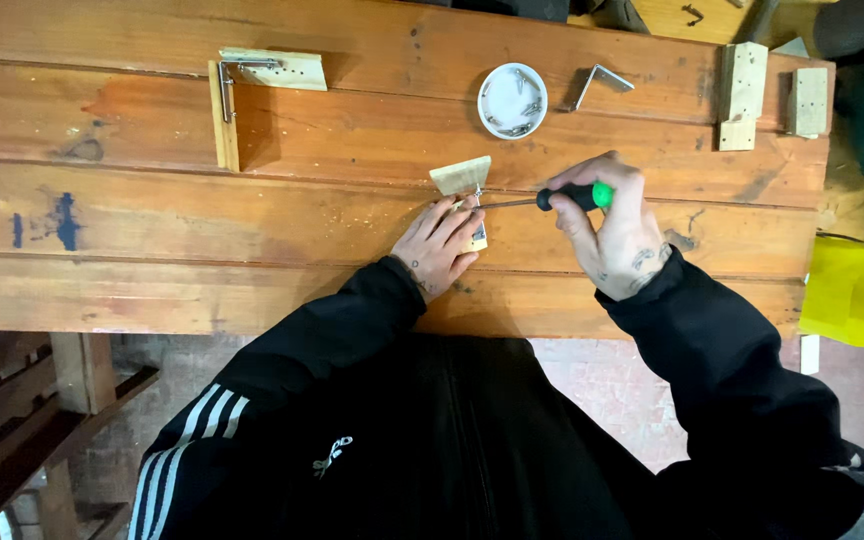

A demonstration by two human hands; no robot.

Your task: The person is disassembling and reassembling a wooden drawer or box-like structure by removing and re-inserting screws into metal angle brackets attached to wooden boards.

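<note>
My right hand (614,228) grips a screwdriver (550,199) with a black and green handle, its shaft pointing left at a small pale wood block (461,176). My left hand (440,245) lies flat on the wooden workbench (252,220), fingers pressed on a lower wood piece (479,241) with a metal bracket just under the block. The screwdriver tip meets the bracket area between the two pieces. Both sleeves are black.
A white dish (512,100) with several screws sits behind the block, an angle bracket (600,83) beside it. Wood pieces joined by a bracket (252,85) lie at the back left, more drilled blocks (742,95) at the back right. A yellow object (857,295) lies right.
</note>
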